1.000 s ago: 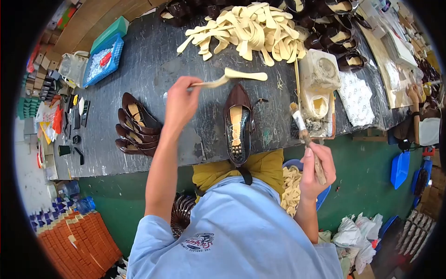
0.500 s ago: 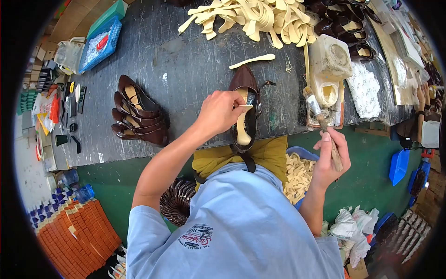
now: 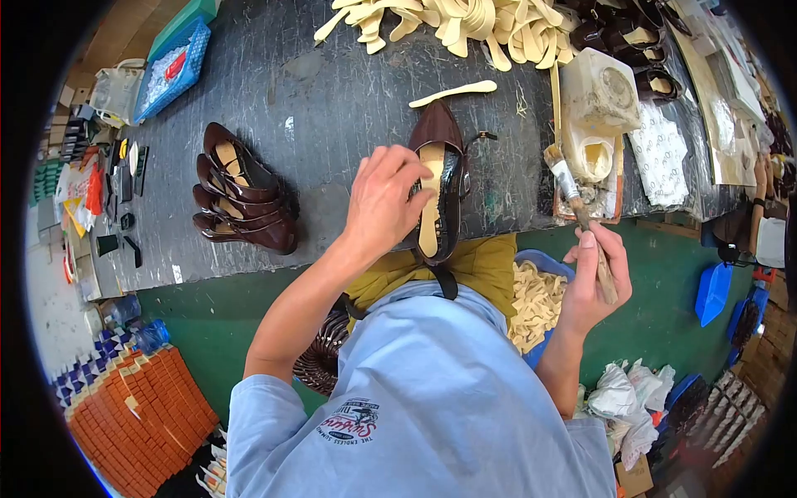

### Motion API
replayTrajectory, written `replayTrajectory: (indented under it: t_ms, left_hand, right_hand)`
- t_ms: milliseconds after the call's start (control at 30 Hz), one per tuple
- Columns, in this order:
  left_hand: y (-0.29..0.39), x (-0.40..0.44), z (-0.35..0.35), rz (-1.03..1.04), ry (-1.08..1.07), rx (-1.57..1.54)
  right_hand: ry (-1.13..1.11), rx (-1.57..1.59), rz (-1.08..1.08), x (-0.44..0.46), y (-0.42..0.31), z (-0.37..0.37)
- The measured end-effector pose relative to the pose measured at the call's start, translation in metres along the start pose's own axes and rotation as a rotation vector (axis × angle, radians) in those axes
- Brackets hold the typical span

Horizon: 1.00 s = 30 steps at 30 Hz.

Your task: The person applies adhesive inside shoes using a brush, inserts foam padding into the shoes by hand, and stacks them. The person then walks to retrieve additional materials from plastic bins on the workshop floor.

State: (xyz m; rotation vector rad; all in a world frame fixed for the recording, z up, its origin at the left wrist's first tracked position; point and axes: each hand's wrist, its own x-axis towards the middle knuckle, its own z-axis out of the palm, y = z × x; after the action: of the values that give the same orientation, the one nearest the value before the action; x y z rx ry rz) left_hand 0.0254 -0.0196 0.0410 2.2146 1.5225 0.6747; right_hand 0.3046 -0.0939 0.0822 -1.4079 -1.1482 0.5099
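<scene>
One dark shoe (image 3: 449, 191) sits before you at the near edge of the table (image 3: 332, 100), its long axis running straight away from your body, toe pointing outward. One insole (image 3: 429, 220) lies lengthwise inside. Your left hand (image 3: 382, 195) has its fingers curled at the shoe's mouth; I cannot tell whether they pinch the insole. Your right hand (image 3: 599, 274) grips one brush (image 3: 581, 212), bristles forward. One loose insole (image 3: 452, 94) lies crosswise just past the toe. Four nested shoes (image 3: 249, 207) rest to your left.
</scene>
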Motion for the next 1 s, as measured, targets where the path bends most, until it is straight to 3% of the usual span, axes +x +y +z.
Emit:
replayTrajectory:
  t_ms: [133,300,1000]
  left_hand:
    - [0.014,-0.004,-0.013,0.123,-0.239,0.233]
    - [0.037,0.007,-0.002,0.129,-0.558,0.633]
    - [0.038,0.006,0.000,0.068,-0.545,0.570]
  right_hand:
    - [-0.006,-0.005,0.024,0.000,0.002,0.002]
    - [-0.007,0.006,0.024,0.000,0.002,0.002]
    - [0.030,0.005,0.066,0.003,0.006,-0.007]
